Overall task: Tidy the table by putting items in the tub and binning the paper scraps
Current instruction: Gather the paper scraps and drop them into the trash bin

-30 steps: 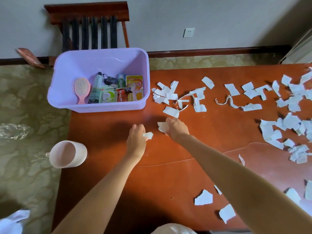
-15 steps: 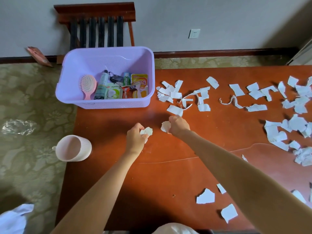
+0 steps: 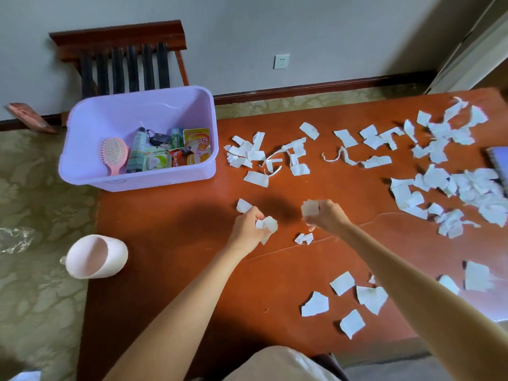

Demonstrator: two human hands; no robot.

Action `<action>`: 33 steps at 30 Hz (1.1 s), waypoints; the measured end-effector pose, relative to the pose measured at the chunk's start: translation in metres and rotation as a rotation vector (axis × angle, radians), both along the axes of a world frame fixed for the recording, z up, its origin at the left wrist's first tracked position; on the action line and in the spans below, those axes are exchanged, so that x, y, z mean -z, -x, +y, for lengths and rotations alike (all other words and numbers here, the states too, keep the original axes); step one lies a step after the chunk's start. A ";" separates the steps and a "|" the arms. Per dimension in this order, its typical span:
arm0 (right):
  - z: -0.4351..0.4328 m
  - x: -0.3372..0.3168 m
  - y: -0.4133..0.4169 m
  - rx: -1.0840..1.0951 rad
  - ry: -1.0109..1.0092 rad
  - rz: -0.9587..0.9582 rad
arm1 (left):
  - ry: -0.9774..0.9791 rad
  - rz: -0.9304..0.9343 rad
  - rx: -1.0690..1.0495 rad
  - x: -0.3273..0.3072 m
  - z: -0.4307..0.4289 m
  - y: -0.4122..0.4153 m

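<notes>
I'm seeing both hands curled over the middle of the tabletop [image 3: 178,243]. The left hand [image 3: 248,226] is gripping a crumpled paper wad [image 3: 266,225], and the right hand [image 3: 327,215] is pinching a second wad [image 3: 310,208], fingers closed tight on it. A small scrap [image 3: 304,238] is lying between the hands. Loose scraps [image 3: 255,155] are lying just beside the tub [image 3: 137,182], with more in a pile [image 3: 453,193] far right. The tub is sitting at the far left corner, holding a hairbrush [image 3: 114,154] and packets. The pink bin [image 3: 96,257] is sitting on the carpet, left of the tabletop.
</notes>
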State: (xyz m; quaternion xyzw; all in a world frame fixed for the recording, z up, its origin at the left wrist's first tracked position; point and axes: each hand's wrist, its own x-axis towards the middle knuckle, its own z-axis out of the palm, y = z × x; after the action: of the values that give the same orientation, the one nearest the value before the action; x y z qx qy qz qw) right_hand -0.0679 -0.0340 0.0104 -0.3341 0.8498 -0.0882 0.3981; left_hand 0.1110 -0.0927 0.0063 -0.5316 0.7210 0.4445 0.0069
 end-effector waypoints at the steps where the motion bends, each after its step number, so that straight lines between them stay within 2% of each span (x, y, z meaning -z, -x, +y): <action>1: 0.010 0.000 0.001 -0.027 -0.011 0.007 | 0.000 -0.002 0.011 0.002 0.003 0.007; 7: 0.039 0.012 -0.013 -0.287 -0.062 0.036 | 0.016 -0.059 -0.092 0.014 0.012 0.020; 13: 0.040 0.022 -0.018 -0.279 -0.089 0.129 | 0.045 -0.044 -0.363 0.016 -0.017 0.007; 16: 0.031 0.023 -0.016 -0.242 -0.039 0.145 | 0.029 -0.068 -0.400 0.019 -0.035 0.009; 22: -0.008 0.014 -0.011 -0.188 0.115 0.158 | 0.155 -0.127 -0.203 0.026 -0.044 0.018; 26: -0.044 0.008 0.006 -0.109 0.212 0.209 | 0.258 -0.097 -0.114 0.030 -0.058 0.021; 33: -0.089 0.015 0.041 -0.151 0.131 0.276 | 0.400 -0.158 0.225 0.035 -0.094 0.052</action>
State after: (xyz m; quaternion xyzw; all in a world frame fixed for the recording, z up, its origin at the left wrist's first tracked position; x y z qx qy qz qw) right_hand -0.1091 -0.1228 -0.0050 -0.4312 0.8612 -0.0668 0.2606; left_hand 0.0591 -0.1870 -0.0282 -0.4719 0.8466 0.2462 0.0072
